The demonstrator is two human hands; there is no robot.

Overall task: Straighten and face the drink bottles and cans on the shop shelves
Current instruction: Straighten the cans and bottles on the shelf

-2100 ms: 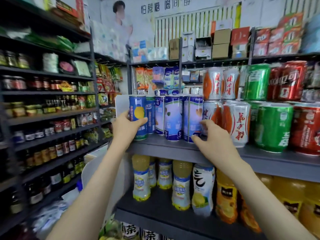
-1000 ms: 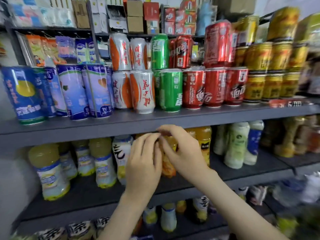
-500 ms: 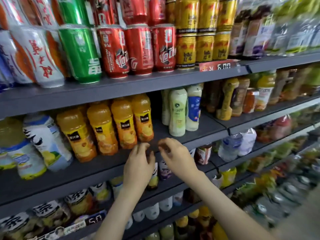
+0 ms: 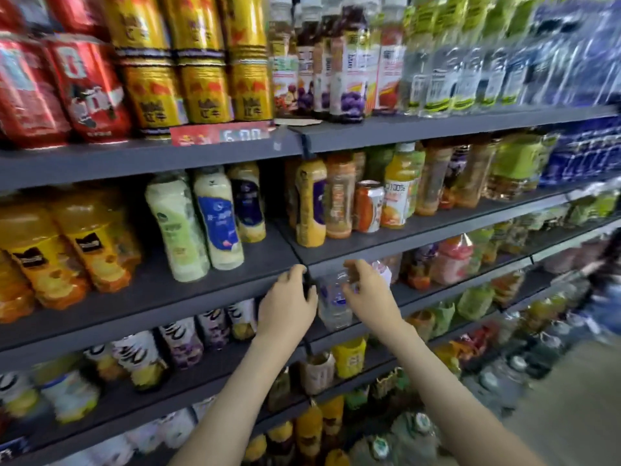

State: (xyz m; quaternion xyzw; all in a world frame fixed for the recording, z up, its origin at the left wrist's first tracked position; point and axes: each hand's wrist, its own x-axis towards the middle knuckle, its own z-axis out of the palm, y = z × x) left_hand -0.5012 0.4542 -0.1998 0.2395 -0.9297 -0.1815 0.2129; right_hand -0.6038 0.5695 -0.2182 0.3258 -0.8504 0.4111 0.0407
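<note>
Since both hands have moved right off the orange bottles [image 4: 77, 250], right hand [image 4: 366, 294] is curling round a clear bottle [image 4: 332, 306] at the shelf's [image 4: 416, 306] front edge; left hand [image 4: 287, 304] is touching its side, grip unclear; facing is progressing along the row.

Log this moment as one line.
step: facing drinks | target: clear bottle | left hand: at its left side | right hand: at its right side | grip: unclear
</note>
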